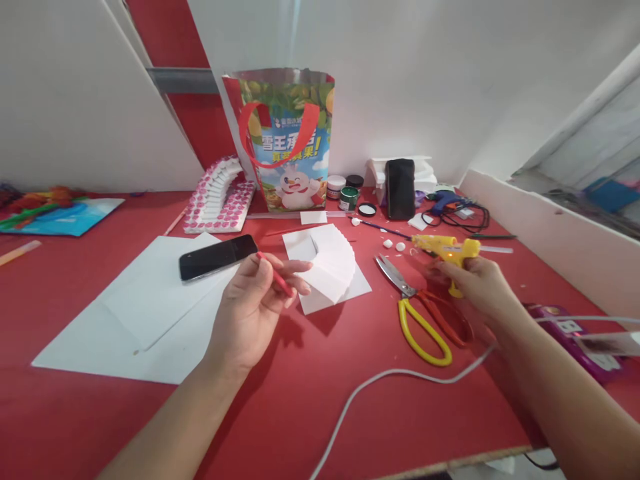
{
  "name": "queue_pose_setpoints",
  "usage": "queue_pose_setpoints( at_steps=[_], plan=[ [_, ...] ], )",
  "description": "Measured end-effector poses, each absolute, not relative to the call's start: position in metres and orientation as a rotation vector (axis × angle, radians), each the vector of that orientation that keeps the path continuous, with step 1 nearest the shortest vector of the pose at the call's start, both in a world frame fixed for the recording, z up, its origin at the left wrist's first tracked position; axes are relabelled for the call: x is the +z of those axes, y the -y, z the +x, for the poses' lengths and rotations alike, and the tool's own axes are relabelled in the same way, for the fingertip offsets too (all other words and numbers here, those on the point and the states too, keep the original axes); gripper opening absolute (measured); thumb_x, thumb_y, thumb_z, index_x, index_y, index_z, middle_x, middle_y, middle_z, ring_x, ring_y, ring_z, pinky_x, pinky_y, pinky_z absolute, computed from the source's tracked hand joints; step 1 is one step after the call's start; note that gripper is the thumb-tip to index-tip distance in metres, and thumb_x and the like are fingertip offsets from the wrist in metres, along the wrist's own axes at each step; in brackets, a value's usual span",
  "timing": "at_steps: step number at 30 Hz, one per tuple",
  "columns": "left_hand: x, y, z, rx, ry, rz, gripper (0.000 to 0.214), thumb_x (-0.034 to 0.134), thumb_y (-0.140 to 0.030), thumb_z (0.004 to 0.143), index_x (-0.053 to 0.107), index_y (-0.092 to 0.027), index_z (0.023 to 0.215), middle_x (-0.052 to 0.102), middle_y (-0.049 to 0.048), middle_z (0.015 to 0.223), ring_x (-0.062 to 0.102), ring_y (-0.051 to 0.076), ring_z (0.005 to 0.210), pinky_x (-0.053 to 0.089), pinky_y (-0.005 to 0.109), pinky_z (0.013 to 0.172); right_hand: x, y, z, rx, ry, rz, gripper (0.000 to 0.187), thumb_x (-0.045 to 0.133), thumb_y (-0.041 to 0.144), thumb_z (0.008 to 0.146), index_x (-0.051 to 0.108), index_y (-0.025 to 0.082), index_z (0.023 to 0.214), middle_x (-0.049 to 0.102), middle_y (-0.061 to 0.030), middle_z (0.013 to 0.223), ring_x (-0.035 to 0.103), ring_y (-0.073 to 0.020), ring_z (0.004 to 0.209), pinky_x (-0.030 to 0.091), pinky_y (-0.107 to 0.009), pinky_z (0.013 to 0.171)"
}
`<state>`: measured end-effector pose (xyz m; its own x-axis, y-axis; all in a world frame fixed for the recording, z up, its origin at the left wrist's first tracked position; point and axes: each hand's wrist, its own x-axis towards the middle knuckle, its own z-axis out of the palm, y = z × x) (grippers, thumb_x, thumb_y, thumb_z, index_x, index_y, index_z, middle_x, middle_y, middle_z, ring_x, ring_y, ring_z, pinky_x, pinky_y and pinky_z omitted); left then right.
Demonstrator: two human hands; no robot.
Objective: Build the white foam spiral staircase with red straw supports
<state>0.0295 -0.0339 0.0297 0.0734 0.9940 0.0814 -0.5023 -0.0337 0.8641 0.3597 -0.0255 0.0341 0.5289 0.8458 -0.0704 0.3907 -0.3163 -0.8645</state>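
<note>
Between the thumb and fingers of my left hand (253,307) is a short red stick (280,277), held above the table. Just past it lies a fan of overlapping white paper pieces (333,263) on a white sheet (357,288). My right hand (477,287) is closed around a yellow glue gun (443,248), whose nozzle points left and whose small orange light is lit. Scissors (407,290) with one yellow and one red handle lie open-bladed beside the right hand. Left of my left hand, a black phone (219,257) rests on white paper (115,320).
A printed bag (290,147) with red handles stands at the back wall. Around it are a pink-and-white fan-shaped craft (220,197), paint jars (349,197) and a propped black phone (401,189). A white cable (400,372) crosses the front; a purple box (575,340) lies right.
</note>
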Motion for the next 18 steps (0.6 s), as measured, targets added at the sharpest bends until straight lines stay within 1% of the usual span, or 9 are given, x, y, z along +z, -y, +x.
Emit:
queue_pose_setpoints(
  at_steps=[2,4,6,7,10,12,15,18],
  plan=[
    [0.03,0.036,0.028,1.405,-0.772,1.113,0.015,0.066,-0.034,0.097,0.07,-0.021,0.092,0.078,0.0044,0.094,0.071,0.015,0.075,0.054,0.028,0.068,0.04,0.031,0.355,0.739,0.959,-1.796,0.007,0.07,0.019,0.074,0.072,0.013,0.075,0.072,-0.0088,0.077,0.062,-0.0161,0.066,0.048,-0.026,0.059],
    [0.028,0.037,0.027,1.417,-0.876,1.342,0.013,0.066,-0.029,0.097,0.074,-0.02,0.098,0.076,0.0045,0.092,0.07,0.015,0.078,0.053,0.027,0.068,0.05,0.036,0.347,0.845,1.056,-1.615,0.013,0.075,0.024,0.074,0.075,0.013,0.082,0.069,-0.0053,0.073,0.059,-0.0136,0.062,0.045,-0.024,0.056],
    [0.025,0.038,0.025,1.433,-0.988,1.556,0.014,0.065,-0.025,0.098,0.076,-0.02,0.104,0.074,0.0037,0.092,0.069,0.014,0.08,0.053,0.027,0.073,0.062,0.038,0.334,0.984,1.177,-1.395,0.015,0.077,0.026,0.076,0.074,0.014,0.084,0.064,-0.0021,0.068,0.052,-0.0105,0.056,0.04,-0.024,0.052],
    [0.024,0.038,0.024,1.445,-1.022,1.654,0.015,0.064,-0.022,0.098,0.076,-0.022,0.107,0.073,0.0032,0.094,0.069,0.013,0.082,0.053,0.027,0.076,0.067,0.038,0.327,1.053,1.206,-1.276,0.015,0.077,0.025,0.077,0.074,0.014,0.086,0.064,-0.0018,0.07,0.05,-0.0089,0.055,0.039,-0.023,0.051],
    [0.022,0.036,0.021,1.474,-1.038,1.894,0.024,0.062,-0.017,0.098,0.076,-0.026,0.115,0.07,0.0021,0.099,0.067,0.013,0.09,0.051,0.028,0.085,0.077,0.033,0.305,1.249,1.299,-1.035,0.011,0.071,0.025,0.087,0.072,0.014,0.087,0.061,-0.0003,0.069,0.046,-0.0067,0.051,0.036,-0.023,0.048],
    [0.022,0.035,0.02,1.474,-1.031,2.0,0.029,0.062,-0.013,0.098,0.075,-0.027,0.119,0.069,0.001,0.096,0.066,0.012,0.089,0.05,0.027,0.085,0.076,0.031,0.295,1.28,1.383,-0.95,0.013,0.069,0.027,0.091,0.072,0.015,0.086,0.064,-0.0012,0.07,0.051,-0.0084,0.053,0.04,-0.023,0.049],
    [0.022,0.033,0.018,1.463,-1.013,2.108,0.033,0.062,-0.009,0.096,0.074,-0.027,0.121,0.07,-0.0003,0.093,0.065,0.011,0.086,0.05,0.026,0.084,0.066,0.034,0.291,1.301,1.522,-0.901,0.013,0.069,0.028,0.092,0.072,0.017,0.086,0.07,-0.0039,0.076,0.063,-0.0132,0.062,0.051,-0.027,0.059],
    [0.022,0.031,0.017,1.44,-0.995,2.183,0.033,0.063,-0.007,0.095,0.073,-0.024,0.122,0.072,0.0007,0.095,0.067,0.012,0.086,0.051,0.026,0.085,0.056,0.041,0.295,1.339,1.632,-0.906,0.014,0.067,0.028,0.094,0.072,0.018,0.085,0.07,-0.0033,0.073,0.066,-0.0152,0.066,0.055,-0.027,0.062]
  ],
)
